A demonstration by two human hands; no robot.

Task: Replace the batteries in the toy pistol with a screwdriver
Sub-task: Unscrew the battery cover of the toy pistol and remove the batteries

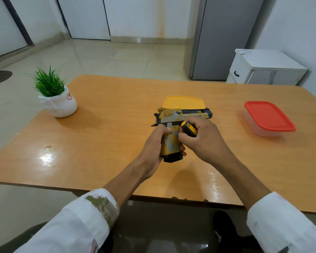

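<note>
We see the pistol (171, 145) held above the middle of the table (108, 134), barrel pointing right and the black base of the grip toward us. The left hand (152, 143) grasps the grip from the left, fingers wrapped behind it; only their tips show on the right side. The right hand (204, 141) is clenched around the screwdriver (189, 128), of which we see only the black and yellow handle end, close against the pistol. Its shaft and tip are hidden by the hand, so we cannot tell where they touch. The trigger is covered too.

Just behind the pistol lies a yellow lid (182, 102), its near edge hidden. A red-lidded box (268, 117) sits well to the right and a plant (53, 92) at the far left corner.
</note>
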